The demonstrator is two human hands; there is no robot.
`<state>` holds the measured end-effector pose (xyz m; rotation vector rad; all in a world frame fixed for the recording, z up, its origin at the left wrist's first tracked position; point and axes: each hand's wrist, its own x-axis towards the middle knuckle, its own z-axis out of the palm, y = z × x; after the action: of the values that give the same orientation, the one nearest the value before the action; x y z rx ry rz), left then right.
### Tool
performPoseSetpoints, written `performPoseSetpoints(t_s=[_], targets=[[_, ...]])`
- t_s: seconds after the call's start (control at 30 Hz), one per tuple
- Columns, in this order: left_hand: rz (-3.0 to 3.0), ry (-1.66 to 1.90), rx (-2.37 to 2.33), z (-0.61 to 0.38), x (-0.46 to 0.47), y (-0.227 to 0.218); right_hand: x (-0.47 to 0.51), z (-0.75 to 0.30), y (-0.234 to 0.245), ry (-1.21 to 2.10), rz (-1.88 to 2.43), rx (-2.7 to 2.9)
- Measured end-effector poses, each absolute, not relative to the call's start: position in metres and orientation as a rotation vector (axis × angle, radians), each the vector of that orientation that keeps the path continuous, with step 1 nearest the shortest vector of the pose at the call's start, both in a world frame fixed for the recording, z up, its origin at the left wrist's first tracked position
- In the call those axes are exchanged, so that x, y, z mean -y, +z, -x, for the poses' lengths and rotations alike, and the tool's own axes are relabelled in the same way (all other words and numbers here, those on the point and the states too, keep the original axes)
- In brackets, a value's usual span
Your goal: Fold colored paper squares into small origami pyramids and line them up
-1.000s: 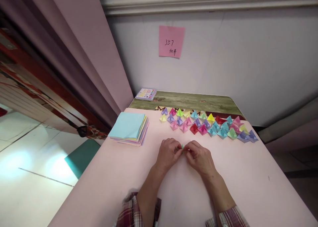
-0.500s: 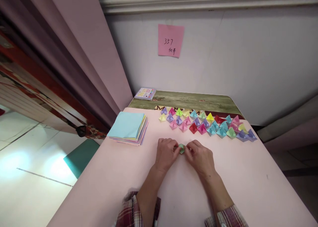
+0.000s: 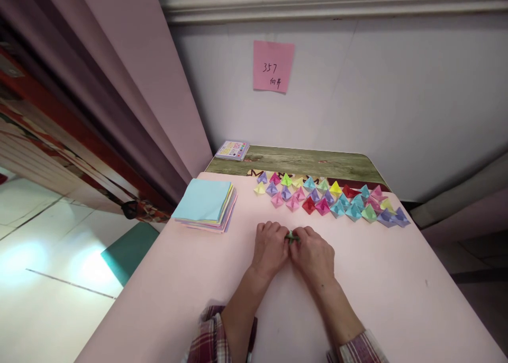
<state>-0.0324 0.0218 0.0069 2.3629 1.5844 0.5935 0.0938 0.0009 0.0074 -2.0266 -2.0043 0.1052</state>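
Observation:
My left hand point(image 3: 270, 245) and my right hand point(image 3: 311, 253) rest side by side on the pink table point(image 3: 166, 283), fingers curled and pinched on a small green folded paper piece point(image 3: 292, 237) held between them. Only a sliver of the green paper shows above the knuckles. Just beyond the hands lie rows of several finished folded paper shapes point(image 3: 329, 200) in pink, blue, purple, yellow, green and red. A stack of coloured square paper sheets point(image 3: 206, 204) with a light blue sheet on top sits to the left of the hands.
A small pack of paper point(image 3: 233, 150) lies on a green wood-patterned surface point(image 3: 317, 163) behind the table. A pink note point(image 3: 273, 66) is stuck on the white wall. A curtain point(image 3: 130, 88) hangs at left; tiled floor lies below the table's left edge.
My two hands have closed in toward each other until they touch, and the green paper piece is now more hidden between the fingers than half a second ago.

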Motion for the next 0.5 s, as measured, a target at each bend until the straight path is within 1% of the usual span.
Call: performPoseSetpoints(t_s=[0.27,0.5], targets=[[-2.377,0.517,-1.676,0.0229,-0.0166,0.0086,-0.0002,-0.0902,0.0061,0.070,2.087,2.002],[-2.323,0.547,-1.653,0.0233,-0.0174,0.0024,-0.0011,-0.0954,0.0089,0.199,2.085,1.965]])
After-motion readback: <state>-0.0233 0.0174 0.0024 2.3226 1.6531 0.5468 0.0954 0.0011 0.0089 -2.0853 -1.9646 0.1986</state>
